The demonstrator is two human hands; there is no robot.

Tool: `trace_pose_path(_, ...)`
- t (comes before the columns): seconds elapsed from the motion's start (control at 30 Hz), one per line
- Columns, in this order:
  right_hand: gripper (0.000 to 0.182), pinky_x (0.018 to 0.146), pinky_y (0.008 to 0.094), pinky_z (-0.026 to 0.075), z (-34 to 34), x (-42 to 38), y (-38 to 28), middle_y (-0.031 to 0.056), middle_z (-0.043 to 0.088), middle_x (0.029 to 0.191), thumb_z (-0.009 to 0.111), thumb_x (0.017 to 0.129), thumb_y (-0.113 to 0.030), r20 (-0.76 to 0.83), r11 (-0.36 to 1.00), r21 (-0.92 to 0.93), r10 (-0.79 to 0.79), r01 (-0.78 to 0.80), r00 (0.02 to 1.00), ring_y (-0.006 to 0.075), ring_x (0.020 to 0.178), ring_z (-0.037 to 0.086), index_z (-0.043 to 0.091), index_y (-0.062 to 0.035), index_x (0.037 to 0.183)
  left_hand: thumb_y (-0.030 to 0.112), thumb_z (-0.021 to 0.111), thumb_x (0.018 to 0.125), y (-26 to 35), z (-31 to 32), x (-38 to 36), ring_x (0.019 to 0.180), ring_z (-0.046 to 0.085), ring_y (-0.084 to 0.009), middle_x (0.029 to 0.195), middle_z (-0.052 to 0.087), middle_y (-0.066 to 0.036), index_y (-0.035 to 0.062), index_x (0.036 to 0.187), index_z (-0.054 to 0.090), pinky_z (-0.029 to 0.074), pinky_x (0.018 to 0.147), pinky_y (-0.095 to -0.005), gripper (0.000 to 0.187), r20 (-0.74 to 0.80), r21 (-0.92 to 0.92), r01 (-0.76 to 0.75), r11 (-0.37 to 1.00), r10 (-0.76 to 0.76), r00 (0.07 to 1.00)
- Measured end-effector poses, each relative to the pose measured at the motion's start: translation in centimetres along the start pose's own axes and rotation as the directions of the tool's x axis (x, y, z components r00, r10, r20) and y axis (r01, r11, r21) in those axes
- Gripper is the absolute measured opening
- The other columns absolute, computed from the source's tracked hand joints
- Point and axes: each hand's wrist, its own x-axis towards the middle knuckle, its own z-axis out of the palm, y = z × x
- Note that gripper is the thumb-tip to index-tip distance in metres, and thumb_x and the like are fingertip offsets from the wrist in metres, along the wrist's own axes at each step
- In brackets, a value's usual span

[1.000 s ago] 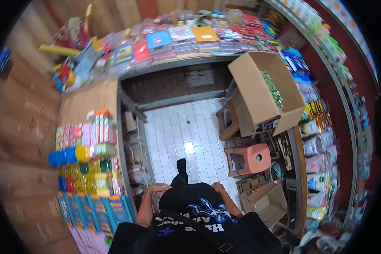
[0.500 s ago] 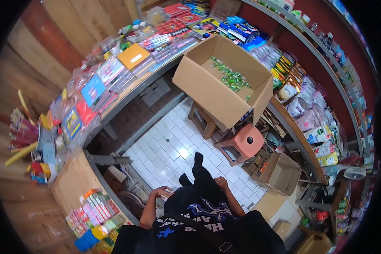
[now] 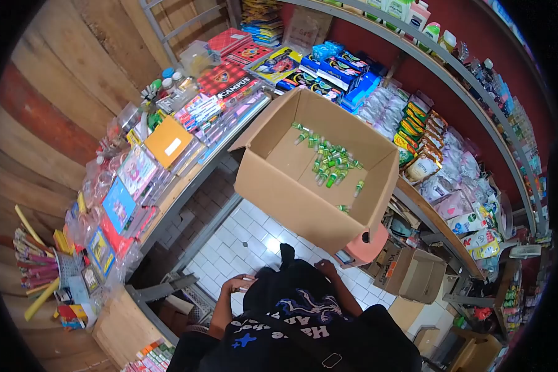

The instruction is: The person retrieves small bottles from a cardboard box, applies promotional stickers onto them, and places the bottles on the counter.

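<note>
My left hand (image 3: 237, 284) hangs low beside my dark clothing, its fingers stretched out and nothing visible in them. On the other side, my right hand (image 3: 326, 267) is against my dark clothing, and its fingers are mostly hidden. Neither hand touches the goods around me. Ahead stands a large open cardboard box (image 3: 291, 198), its flaps spread. Several small clear bottles with green labels (image 3: 332, 164) lie loose on its bottom. A pink plastic stool (image 3: 369, 245) shows partly behind the box's near right corner.
Left, a long counter holds notebooks (image 3: 226, 80), a brown envelope (image 3: 169, 142) and jars. Packaged goods (image 3: 425, 149) fill the right-hand shelf, with bottles (image 3: 418, 15) above. A smaller open cardboard box (image 3: 415, 276) sits at lower right. White tiles (image 3: 229, 239) cover the floor.
My view has moved forward, so the large box appears nearer and lower and covers more of the pink stool. My hands stay low by my body.
</note>
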Motion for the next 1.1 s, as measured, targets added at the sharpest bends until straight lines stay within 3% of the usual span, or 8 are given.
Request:
trace_pose_path(0.37, 0.031, 0.079, 0.0395, 0.054, -0.5, 6.6, -2.2, 0.016, 0.069, 0.102, 0.059, 0.09, -0.031, -0.196, 0.884, 0.385, 0.359, -0.265, 0.913, 0.0263, 0.09, 0.067, 0.068, -0.0039, 0.104, 0.046, 0.085, 0.072, 14.6, -7.0, 3.4, 0.076, 0.056, -0.0091, 0.087, 0.057, 0.002, 0.0125, 0.119, 0.056, 0.049, 0.072, -0.0258, 0.064, -0.024, 0.222, 0.117, 0.968, -0.114, 0.993)
trace_pose_path(0.4, 0.031, 0.079, 0.0395, 0.054, 0.0, 6.4, -2.6, 0.0159, 0.069, 0.102, 0.059, 0.091, -0.03, -0.195, 0.855, 0.426, 0.406, -0.295, 0.893, 0.0263, 0.09, 0.067, 0.068, -0.0036, 0.104, 0.045, 0.083, 0.075, 14.2, -9.7, 4.4, 0.076, 0.056, -0.01, 0.085, 0.056, 0.002, 0.0101, 0.122, 0.056, 0.049, 0.071, -0.025, 0.065, 0.195, 0.376, -0.147, 0.915, 0.077, 0.978)
trace_pose_path(0.57, 0.03, 0.078, 0.0395, 0.054, 2.1, 3.6, -5.1, 0.0152, 0.069, 0.101, 0.056, 0.093, -0.028, -0.228, 0.607, 0.717, 0.669, -0.343, 0.707, 0.0261, 0.089, 0.067, 0.067, -0.0021, 0.105, 0.041, 0.081, 0.077, 23.1, -14.2, 1.7, 0.098, 0.062, -0.0169, 0.105, 0.065, -0.007, 0.0085, 0.129, 0.056, 0.052, 0.084, -0.0337, 0.066, 0.163, 0.554, -0.115, 0.825, 0.028, 0.986)
trace_pose_path(0.63, 0.03, 0.078, 0.0395, 0.054, 2.2, 2.2, -6.1, 0.015, 0.07, 0.101, 0.056, 0.093, -0.026, -0.271, 0.439, 0.88, 0.778, -0.183, 0.567, 0.0261, 0.088, 0.067, 0.067, -0.0015, 0.105, 0.055, 0.08, 0.073, 26.0, -15.7, 2.0, 0.095, 0.063, -0.0169, 0.106, 0.066, -0.005, 0.0085, 0.127, 0.057, 0.051, 0.082, -0.0336, 0.075, -0.007, 0.488, 0.143, 0.861, -0.16, 0.987)
trace_pose_path(0.8, 0.029, 0.077, 0.0395, 0.054, -1.7, -1.9, -8.9, 0.0143, 0.07, 0.1, 0.053, 0.095, -0.023, -0.27, 0.147, 0.808, 0.953, 0.57, 0.137, 0.026, 0.087, 0.067, 0.066, 0.0, 0.106, 0.051, 0.067, 0.085, 30.2, -21.9, 7.1, 0.094, 0.066, -0.018, 0.098, 0.069, -0.006, 0.0103, 0.126, 0.057, 0.051, 0.085, -0.0373, 0.059, -0.052, 0.631, 0.137, 0.764, -0.135, 0.99)
trace_pose_path(0.87, 0.03, 0.047, 0.0252, 0.039, -7.6, -4.7, -11.5, 0.0024, 0.055, 0.065, 0.054, 0.098, -0.03, -0.091, 0.045, 0.736, 0.995, 0.675, 0.032, 0.0102, 0.054, 0.05, 0.063, -0.0024, 0.09, 0.045, 0.068, 0.086, 31.6, -23.3, 9.2, 0.091, 0.066, -0.0177, 0.099, 0.069, -0.006, 0.0099, 0.124, 0.057, 0.052, 0.079, -0.0341, 0.053, 0.002, 0.57, 0.0, 0.821, -0.001, 1.0)
trace_pose_path(0.97, 0.033, 0.046, 0.0227, 0.026, -17.0, -8.1, -18.2, -0.0048, 0.04, 0.061, 0.055, 0.099, -0.034, -0.304, 0.425, 0.702, 0.904, 0.571, -0.3, 0.005, 0.053, 0.035, 0.055, -0.0075, 0.08, 0.029, 0.068, 0.085, 35.5, -22.4, 8.7, 0.081, 0.065, -0.0169, 0.091, 0.069, -0.006, 0.0081, 0.117, 0.06, 0.051, 0.068, -0.0307, 0.039, 0.019, 0.477, -0.059, 0.877, 0.057, 0.998)
trace_pose_path(1.1, 0.029, 0.057, 0.023, 0.033, -25.0, -10.2, -23.3, -0.0029, 0.049, 0.074, 0.054, 0.101, -0.028, -0.597, 0.716, 0.557, 0.697, 0.42, -0.397, 0.005, 0.068, 0.043, 0.058, -0.0027, 0.088, 0.012, 0.065, 0.083, 41.8, -18.0, 4.1, 0.067, 0.06, -0.0143, 0.078, 0.065, -0.006, 0.0034, 0.104, 0.064, 0.046, 0.057, -0.0277, 0.023, 0.012, 0.548, -0.082, 0.832, 0.09, 0.996)
